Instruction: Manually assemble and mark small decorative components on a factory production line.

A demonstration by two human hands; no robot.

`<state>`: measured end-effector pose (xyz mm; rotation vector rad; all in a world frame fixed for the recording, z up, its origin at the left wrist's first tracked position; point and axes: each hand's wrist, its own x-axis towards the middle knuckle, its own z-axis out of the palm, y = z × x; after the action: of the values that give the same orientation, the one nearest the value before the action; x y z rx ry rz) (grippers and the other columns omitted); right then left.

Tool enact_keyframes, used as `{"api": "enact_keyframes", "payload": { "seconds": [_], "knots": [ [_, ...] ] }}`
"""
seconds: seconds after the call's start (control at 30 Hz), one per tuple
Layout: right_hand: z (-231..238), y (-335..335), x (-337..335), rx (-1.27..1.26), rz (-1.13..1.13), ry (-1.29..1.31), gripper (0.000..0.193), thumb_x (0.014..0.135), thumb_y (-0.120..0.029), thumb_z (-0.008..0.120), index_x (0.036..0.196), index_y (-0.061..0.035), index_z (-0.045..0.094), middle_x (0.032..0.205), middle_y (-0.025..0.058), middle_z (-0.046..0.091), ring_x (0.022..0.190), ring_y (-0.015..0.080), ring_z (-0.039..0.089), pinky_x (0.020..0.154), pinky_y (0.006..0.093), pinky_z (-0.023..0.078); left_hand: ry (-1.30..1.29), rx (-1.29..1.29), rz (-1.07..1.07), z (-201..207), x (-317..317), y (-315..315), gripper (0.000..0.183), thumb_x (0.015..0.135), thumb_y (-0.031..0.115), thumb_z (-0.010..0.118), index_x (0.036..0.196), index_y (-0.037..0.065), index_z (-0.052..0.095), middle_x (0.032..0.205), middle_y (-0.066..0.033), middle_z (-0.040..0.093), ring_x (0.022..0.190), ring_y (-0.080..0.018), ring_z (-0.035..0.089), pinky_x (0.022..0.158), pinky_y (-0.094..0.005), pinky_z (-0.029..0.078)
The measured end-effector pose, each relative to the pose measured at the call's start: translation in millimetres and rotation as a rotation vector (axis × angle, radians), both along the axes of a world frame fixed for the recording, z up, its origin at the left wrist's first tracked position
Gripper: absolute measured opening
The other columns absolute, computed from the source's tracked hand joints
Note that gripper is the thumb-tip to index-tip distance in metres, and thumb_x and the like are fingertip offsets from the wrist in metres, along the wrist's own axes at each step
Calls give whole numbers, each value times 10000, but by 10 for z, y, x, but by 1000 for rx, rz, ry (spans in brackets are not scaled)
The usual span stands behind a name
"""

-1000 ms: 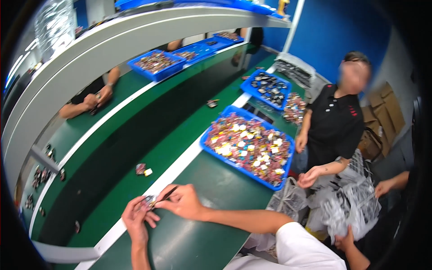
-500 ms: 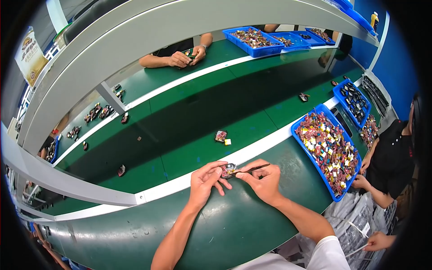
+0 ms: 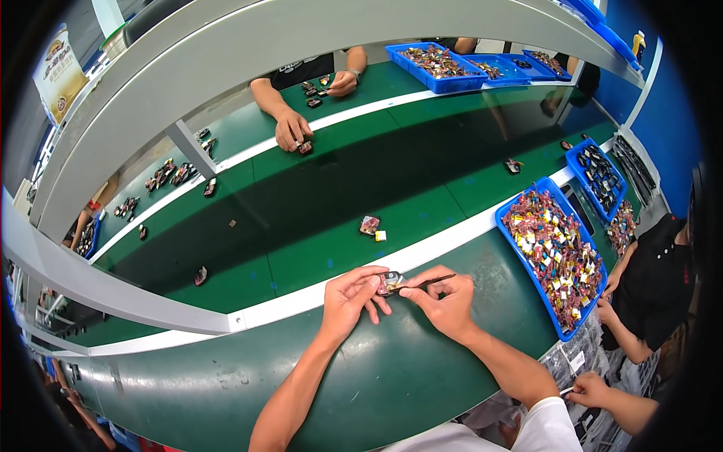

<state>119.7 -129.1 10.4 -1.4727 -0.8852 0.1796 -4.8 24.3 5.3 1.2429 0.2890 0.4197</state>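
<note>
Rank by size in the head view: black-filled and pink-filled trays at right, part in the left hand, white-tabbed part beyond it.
1. Pink-filled tray
2. Black-filled tray
3. Held part and white-tabbed part: too alike to rank.

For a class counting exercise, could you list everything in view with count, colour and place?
Held unit: one, black and red, below centre
Thin tool: one, dark, right of it
Large tray: one, blue, holding mixed parts, right
Smaller tray: one, blue, holding black parts, behind it
Far trays: at least three, blue, far side
Loose units: several, dark and red, mostly central strip
Workbench: one, green, foreground
Frame: one, grey, arching overhead
Bottle: one, yellow, upper right
Plastic bags: uncountable, greyish, lower right
Co-workers: several, some in black, across and right
Left hand: one, bare, holding the unit
Right hand: one, bare, holding the tool
</note>
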Motion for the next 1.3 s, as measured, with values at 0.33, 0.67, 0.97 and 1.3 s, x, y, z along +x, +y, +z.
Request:
{"api": "enact_keyframes", "payload": {
  "seconds": [0.33,0.67,0.97,1.3],
  "knots": [
    [32,6,-13,-39,-6,55,101,756,32,821,779,15,724,774,47,745,463,-18,409,441,192,283,-1,29,-5,-22,4,-6,304,1017,138,566,1216,-83,628,947,-180,707,670,-233,723,451,-251,549],
    [9,11,-21,-19,-21,-27,94,765,0,829,807,5,745,738,13,718,447,-14,377,434,210,264,-17,20,12,-3,-2,-20,305,1016,141,571,1221,-78,626,934,-174,703,674,-232,721,458,-252,550],
    [25,5,-13,-31,-6,126,101,775,-10,825,815,-1,733,674,-4,686,435,-18,385,433,208,266,12,20,32,-18,-11,-15,300,1005,121,585,1220,-86,620,912,-175,702,659,-225,717,448,-250,539],
    [33,1,-27,-15,-21,-149,99,745,-20,839,761,-4,742,804,36,745,411,30,417,427,229,320,22,19,29,-8,12,-29,292,1006,114,581,1215,-86,621,904,-176,701,657,-221,715,455,-252,542]
  ]
}}
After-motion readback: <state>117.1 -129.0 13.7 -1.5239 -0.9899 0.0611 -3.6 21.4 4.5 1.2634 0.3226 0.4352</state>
